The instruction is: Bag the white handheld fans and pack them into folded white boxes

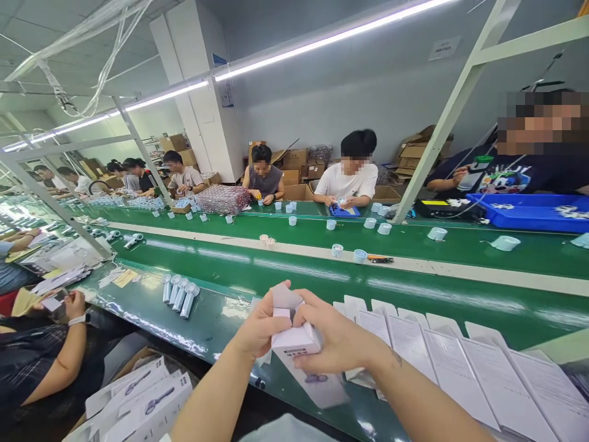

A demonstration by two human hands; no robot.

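Observation:
Right in front of me is a white printed carton (pixel 306 374), tilted, its top end towards the line and a flap standing up. My left hand (pixel 262 322) grips the left side of that end, thumb by the opening. From the right, my right hand (pixel 329 334) wraps round the carton, with fingers bent at the opening. Whatever the carton holds inside is hidden. A row of more white cartons (pixel 442 356) with raised flaps lies to the right of my hands. Several silver-blue handheld devices (pixel 181 294) lie on the bench to the left.
Printed cartons (pixel 142 399) fill a box at lower left, near a co-worker's arm (pixel 67 362). A green conveyor belt (pixel 285 270) carries pale blue round parts (pixel 360 256). Co-workers sit across it. A blue tray (pixel 529 212) stands at far right; a slanted metal post (pixel 444 116) rises there.

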